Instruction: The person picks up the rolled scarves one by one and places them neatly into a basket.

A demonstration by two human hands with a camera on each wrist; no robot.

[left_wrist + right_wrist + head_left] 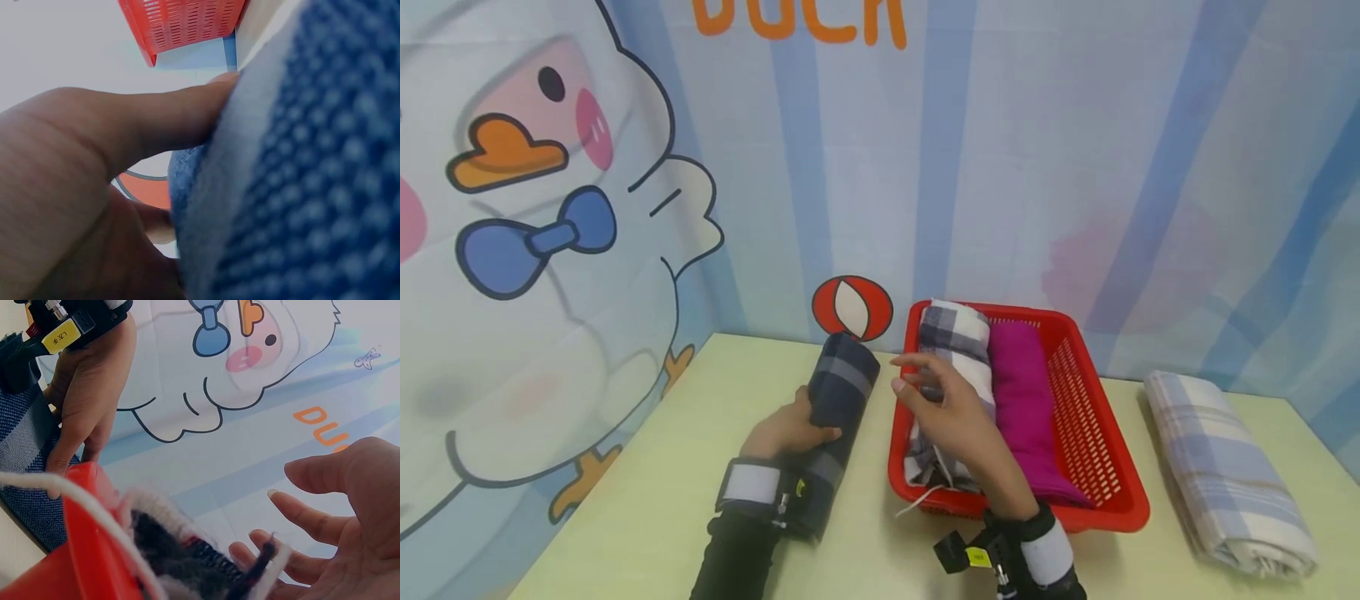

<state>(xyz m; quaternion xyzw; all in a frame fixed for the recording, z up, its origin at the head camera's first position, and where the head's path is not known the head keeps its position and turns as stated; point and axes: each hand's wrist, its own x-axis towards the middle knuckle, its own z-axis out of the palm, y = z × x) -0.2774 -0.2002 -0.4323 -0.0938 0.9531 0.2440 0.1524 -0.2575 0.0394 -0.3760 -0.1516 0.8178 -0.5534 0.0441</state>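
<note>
On the table left of the basket, my left hand (pixel 790 429) grips a rolled dark blue cloth (pixel 847 371) with lighter stripes, thumb over its top. In the left wrist view the blue weave (pixel 312 162) fills the right side, with the thumb pressed along it. My right hand (pixel 951 408) is over the left side of the red basket (pixel 1086 417), fingers loosely bent and holding nothing. Below it lies a black-and-white checked cloth roll (pixel 955 333), beside a magenta cloth roll (pixel 1021 392). In the right wrist view the spread fingers are near the checked cloth's end.
A folded white and pale blue plaid cloth (pixel 1232 475) lies on the table right of the basket. A white cord (pixel 919 500) hangs over the basket's front rim. Behind the pale yellow table (pixel 700 433) stands a backdrop (pixel 880 167) with a cartoon duck.
</note>
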